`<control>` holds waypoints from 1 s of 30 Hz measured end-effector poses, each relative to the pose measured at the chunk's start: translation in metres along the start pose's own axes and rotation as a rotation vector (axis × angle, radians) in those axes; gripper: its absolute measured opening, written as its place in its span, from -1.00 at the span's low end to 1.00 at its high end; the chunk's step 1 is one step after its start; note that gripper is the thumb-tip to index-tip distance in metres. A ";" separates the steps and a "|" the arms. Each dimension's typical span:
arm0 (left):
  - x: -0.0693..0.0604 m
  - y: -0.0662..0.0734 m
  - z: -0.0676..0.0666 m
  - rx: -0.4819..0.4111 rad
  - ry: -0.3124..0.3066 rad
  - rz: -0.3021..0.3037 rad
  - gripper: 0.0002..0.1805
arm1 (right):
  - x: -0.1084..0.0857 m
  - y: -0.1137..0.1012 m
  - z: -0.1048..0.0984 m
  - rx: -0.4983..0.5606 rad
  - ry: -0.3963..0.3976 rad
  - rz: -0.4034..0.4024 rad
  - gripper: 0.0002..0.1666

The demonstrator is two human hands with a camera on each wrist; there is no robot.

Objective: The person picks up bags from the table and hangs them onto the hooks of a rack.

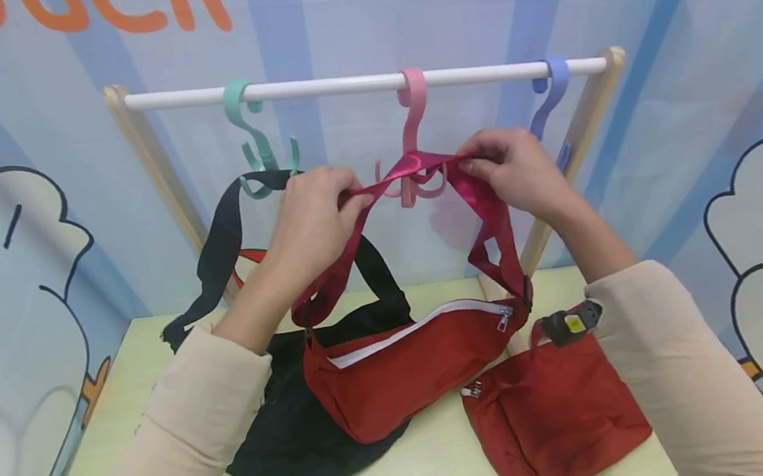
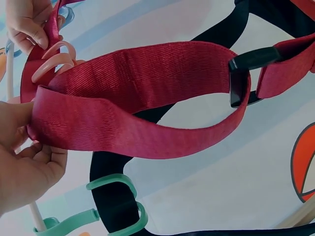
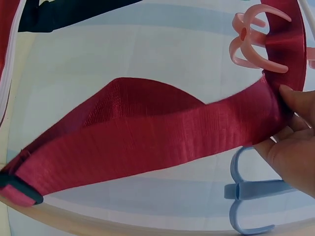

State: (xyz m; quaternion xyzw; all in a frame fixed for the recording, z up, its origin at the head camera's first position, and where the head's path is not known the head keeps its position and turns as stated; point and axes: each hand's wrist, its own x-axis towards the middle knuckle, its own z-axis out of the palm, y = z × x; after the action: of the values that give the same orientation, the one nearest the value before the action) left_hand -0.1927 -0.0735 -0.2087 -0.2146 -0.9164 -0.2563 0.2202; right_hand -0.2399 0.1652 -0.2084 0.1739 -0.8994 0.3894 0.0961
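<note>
My left hand (image 1: pixel 309 214) and right hand (image 1: pixel 517 173) each pinch the crimson strap (image 1: pixel 486 204) of a red waist bag (image 1: pixel 416 370). Between them the strap runs across the prongs of the pink hook (image 1: pixel 414 114), which hangs from a white rod (image 1: pixel 330 84). Below, the bag hangs tilted, its white zipper toward me. In the left wrist view, the strap loops from my fingers through a black slider (image 2: pixel 241 81). The right wrist view shows the strap beside the pink prongs (image 3: pixel 253 42), with my thumb on its edge.
A black bag (image 1: pixel 292 449) sits behind the red one, its strap over the green hook (image 1: pixel 251 127). To the right lies another red bag (image 1: pixel 574 412) with a black buckle (image 1: pixel 572 324). A blue hook (image 1: pixel 553 92) hangs near the right wooden post (image 1: pixel 568 156).
</note>
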 end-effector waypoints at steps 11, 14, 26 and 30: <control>0.001 -0.001 0.003 -0.017 0.064 0.007 -0.84 | -0.002 -0.003 -0.004 0.046 0.020 -0.041 -0.74; 0.001 -0.001 0.002 -0.027 0.046 -0.022 -0.81 | -0.001 -0.002 -0.003 0.041 0.025 -0.041 -0.73; 0.003 0.003 -0.004 -0.004 -0.021 -0.062 -0.77 | 0.003 -0.005 -0.001 -0.010 0.000 -0.040 -0.77; 0.003 0.003 -0.006 0.010 -0.037 -0.063 -0.77 | 0.002 -0.004 -0.001 -0.025 -0.013 -0.037 -0.79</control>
State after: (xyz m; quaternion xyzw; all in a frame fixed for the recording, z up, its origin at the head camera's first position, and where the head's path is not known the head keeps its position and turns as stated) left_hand -0.1922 -0.0738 -0.2015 -0.1892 -0.9279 -0.2544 0.1963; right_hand -0.2400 0.1632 -0.2045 0.1918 -0.9015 0.3750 0.0997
